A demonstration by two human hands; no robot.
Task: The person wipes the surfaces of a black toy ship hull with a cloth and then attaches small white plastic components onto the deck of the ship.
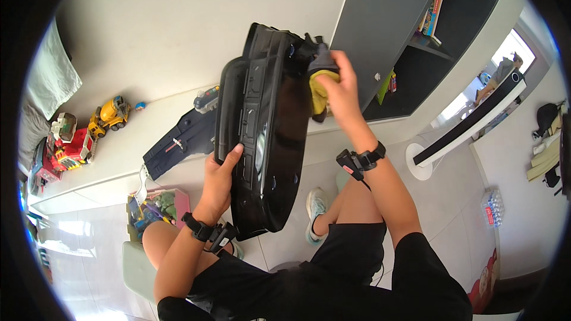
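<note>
A large, glossy black plastic case (285, 125) with moulded panels along its side is held up tilted in front of me. My left hand (219, 181) grips its lower left edge, with the thumb lying on the moulded side. At the upper right edge, my right hand (340, 86) is closed round a yellow and dark grey cloth (319, 90), which is bunched against the case. The far side of the case is hidden, along with most of my left fingers.
Dark trousers (184, 142) lie on the low white ledge beside a yellow toy mixer truck (113, 114) and a red toy fire engine (71, 148). Below stands a pink toy box (181, 205). Grey shelves (386, 30) and a tall fan (470, 119) are on the right.
</note>
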